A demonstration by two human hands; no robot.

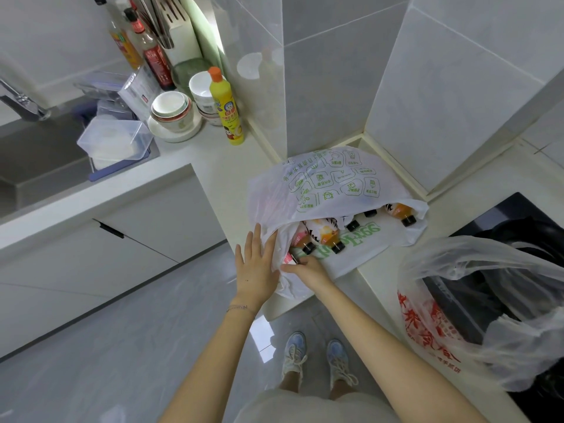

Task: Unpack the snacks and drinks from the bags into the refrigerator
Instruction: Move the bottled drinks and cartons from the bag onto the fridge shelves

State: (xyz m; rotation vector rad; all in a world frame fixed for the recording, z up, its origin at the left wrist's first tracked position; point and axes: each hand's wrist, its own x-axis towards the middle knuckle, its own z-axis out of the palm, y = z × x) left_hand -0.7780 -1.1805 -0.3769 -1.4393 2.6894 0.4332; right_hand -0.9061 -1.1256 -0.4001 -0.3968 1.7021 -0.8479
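A white plastic bag with green print [332, 184] lies on its side on the countertop corner, its mouth toward me. Several orange drink bottles with black caps [323, 236] lie inside it; one more [399, 212] pokes out at the right. My left hand [259, 264] rests flat, fingers spread, on the bag's left edge. My right hand [305, 268] reaches into the bag's mouth, its fingers closed around a small pink pack [290, 257], partly hidden by plastic. A second, clear bag with red print [457, 315] stands at the right on the stove. No refrigerator is in view.
On the counter's left stand a yellow dish-soap bottle [227, 111], stacked bowls [174, 112], sauce bottles [152, 53] and a knife block [180, 29]. A clear container [116, 141] sits by the sink [36, 160]. The black stove [512, 221] is at right, grey floor below.
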